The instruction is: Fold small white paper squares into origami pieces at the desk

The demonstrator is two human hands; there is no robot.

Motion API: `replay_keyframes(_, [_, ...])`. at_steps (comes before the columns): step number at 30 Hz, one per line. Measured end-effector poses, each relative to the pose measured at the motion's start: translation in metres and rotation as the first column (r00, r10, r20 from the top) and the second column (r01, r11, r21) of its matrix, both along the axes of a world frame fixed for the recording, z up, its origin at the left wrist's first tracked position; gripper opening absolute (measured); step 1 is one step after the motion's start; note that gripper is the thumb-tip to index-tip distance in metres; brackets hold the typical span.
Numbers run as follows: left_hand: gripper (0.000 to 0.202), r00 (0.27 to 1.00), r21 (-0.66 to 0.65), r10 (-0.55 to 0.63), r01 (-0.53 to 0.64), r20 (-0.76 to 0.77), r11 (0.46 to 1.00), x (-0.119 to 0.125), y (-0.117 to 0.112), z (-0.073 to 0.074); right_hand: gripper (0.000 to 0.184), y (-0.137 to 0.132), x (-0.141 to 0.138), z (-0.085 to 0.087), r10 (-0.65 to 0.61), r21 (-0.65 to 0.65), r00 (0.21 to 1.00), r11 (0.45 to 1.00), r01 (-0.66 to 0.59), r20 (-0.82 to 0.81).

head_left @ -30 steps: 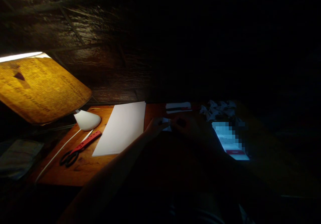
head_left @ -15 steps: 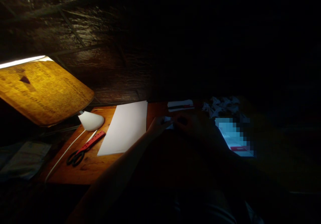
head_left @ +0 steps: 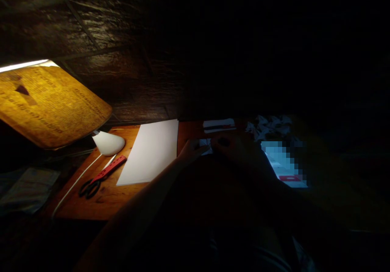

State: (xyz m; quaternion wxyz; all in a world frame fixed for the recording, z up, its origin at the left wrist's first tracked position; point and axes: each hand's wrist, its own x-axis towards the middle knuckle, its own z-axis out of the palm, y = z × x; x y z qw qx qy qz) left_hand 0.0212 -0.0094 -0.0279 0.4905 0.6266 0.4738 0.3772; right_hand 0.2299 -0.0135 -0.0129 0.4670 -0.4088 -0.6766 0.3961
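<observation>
A small piece of folded white paper (head_left: 205, 147) lies between my hands near the middle of the table, with crease lines on it. My left hand (head_left: 191, 148) grips its left side, the thumb lying over the paper. My right hand (head_left: 224, 145) is closed at the paper's right edge, its fingers curled and mostly lost in shadow. Just beyond my hands are some white paper strips (head_left: 217, 124) with a dark and reddish thing across them. Several folded white paper pieces (head_left: 269, 126) are heaped to the right of the strips.
A stack of white sheets (head_left: 152, 152) lies left of my hands. Scissors (head_left: 89, 188) and a red perforated strip (head_left: 109, 169) are farther left, by a white lamp base (head_left: 109, 143) with a shade (head_left: 57, 105). A lit screen (head_left: 284, 164) glows at right on the wooden table (head_left: 105, 207).
More of the folded paper's creased face shows between my hands now. My hands have hardly moved, and the whole view has shifted slightly.
</observation>
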Motion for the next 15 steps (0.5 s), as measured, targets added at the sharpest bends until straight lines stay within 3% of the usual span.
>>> replay_keyframes(6, [0.034, 0.999, -0.008, 0.028, -0.028, 0.023, 1.000, 0.001, 0.002, -0.002, 0.012, -0.006, 0.000, 0.008, -0.004, 0.033, 0.998, 0.999, 0.002, 0.070])
replay_keyframes(15, [0.018, 0.996, 0.011, 0.085, -0.085, 0.003, 0.996, -0.001, 0.001, 0.000, 0.008, 0.001, -0.001, -0.003, 0.017, 0.224, 0.989, 0.973, -0.051, 0.149])
